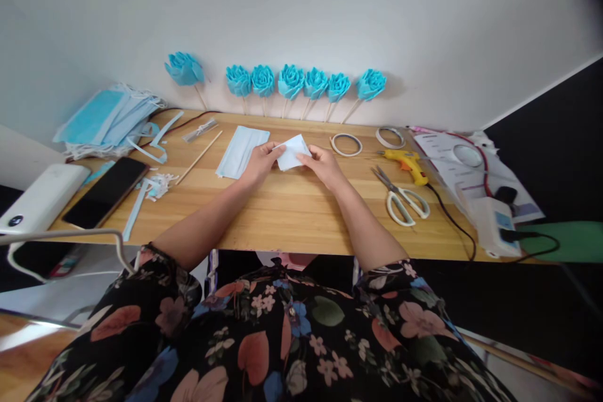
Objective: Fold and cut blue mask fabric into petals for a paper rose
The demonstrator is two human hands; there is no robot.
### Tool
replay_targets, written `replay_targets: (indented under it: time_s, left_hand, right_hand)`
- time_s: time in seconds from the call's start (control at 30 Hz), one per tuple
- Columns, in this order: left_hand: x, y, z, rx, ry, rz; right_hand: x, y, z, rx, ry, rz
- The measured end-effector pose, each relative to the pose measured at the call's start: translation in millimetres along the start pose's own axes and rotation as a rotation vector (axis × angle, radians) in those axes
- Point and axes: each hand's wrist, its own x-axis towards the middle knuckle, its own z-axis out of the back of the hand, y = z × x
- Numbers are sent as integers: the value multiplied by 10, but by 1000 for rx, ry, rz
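Between my hands is a small pale blue-white square of mask fabric point(291, 152), held above the wooden table. My left hand point(262, 162) pinches its left edge, thumb on top. On the other side, my right hand point(323, 164) grips the lower right edge between thumb and fingers. A flat light-blue piece of mask material point(241, 149) lies just left of the square, partly behind my left hand. Several blue fabric roses on sticks, among them a middle rose point(291, 80), lean against the wall beyond my hands.
At right are scissors point(400, 198), a yellow glue gun point(409, 164), two tape rolls point(346, 144) and a power strip point(497, 226). To the left lie a stick point(199, 157), fabric scraps point(157, 187), a phone point(106, 192), a white power bank point(44, 195) and stacked masks point(101, 116).
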Motion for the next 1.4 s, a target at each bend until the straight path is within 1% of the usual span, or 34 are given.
replay_targets:
  time_s: [0.1, 0.17, 0.37, 0.43, 0.53, 0.63, 0.7, 0.83, 0.93, 1.03, 1.23, 1.4]
  left_hand:
    - [-22, -16, -8, 30, 28, -11]
    - [-28, -25, -11, 99, 47, -39]
    - [-4, -7, -8, 392, 92, -212]
    - [12, 14, 4, 471, 92, -250]
    - [35, 58, 30, 526, 97, -260]
    - [45, 97, 47, 494, 130, -242]
    - [43, 104, 47, 461, 132, -210]
    - [42, 71, 39, 302, 87, -133]
    - [51, 47, 36, 202, 44, -124]
    - [46, 39, 22, 147, 59, -109]
    - [9, 17, -31, 127, 84, -42]
    - [20, 22, -33, 109, 103, -33]
  right_hand:
    - [18, -45, 24, -69, -54, 39]
    - [11, -20, 31, -98, -84, 57]
    - [-46, 165, 1, -298, -178, 196]
    - [-48, 178, -15, -343, -171, 233]
    - [-37, 146, -30, -354, -120, 236]
    - [-32, 111, -35, -345, -91, 221]
    - [-35, 106, -33, -332, -87, 212]
    - [-36, 121, -25, -299, -136, 205]
    - [-33, 137, -18, -264, -165, 214]
    - [-38, 155, -10, -271, -173, 214]
    - [-64, 172, -15, -297, -164, 184]
    - [-69, 173, -35, -322, -192, 156]
